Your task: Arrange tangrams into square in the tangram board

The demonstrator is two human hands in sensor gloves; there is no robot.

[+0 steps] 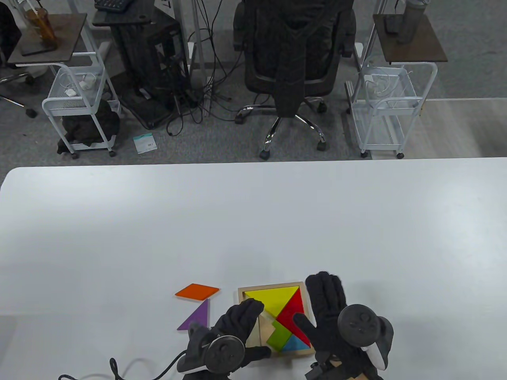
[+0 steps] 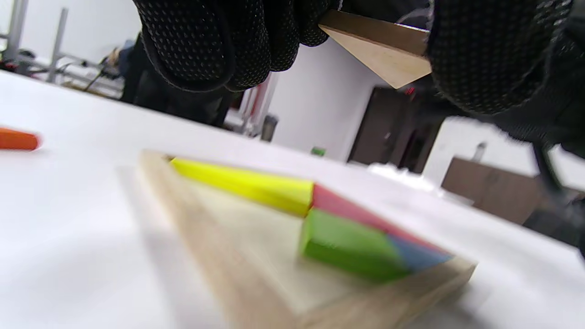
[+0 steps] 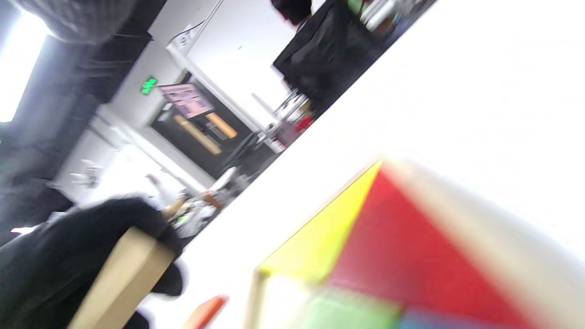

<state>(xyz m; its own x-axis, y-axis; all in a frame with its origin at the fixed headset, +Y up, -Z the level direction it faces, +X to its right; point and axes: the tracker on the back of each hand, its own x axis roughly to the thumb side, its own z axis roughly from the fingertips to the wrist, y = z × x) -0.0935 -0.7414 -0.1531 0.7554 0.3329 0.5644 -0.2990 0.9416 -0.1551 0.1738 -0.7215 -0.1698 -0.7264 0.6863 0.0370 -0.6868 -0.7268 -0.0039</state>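
Tangram pieces run lower-left to lower-centre: orange parallelogram [image 1: 197, 292], purple triangle [image 1: 195, 317], then left hand [image 1: 233, 336] fingers clamped on a plain wooden triangle [image 2: 381, 52] above the tangram board [image 1: 273, 288]; right hand [image 1: 328, 316] fingers apart. Light, stiff, probably slick; pinch edges

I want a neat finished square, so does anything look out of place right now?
Nothing looks damaged or askew. The yellow triangle, red triangle, green square and blue triangle lie flat in the tangram board. Only the orange parallelogram and purple triangle sit outside it.
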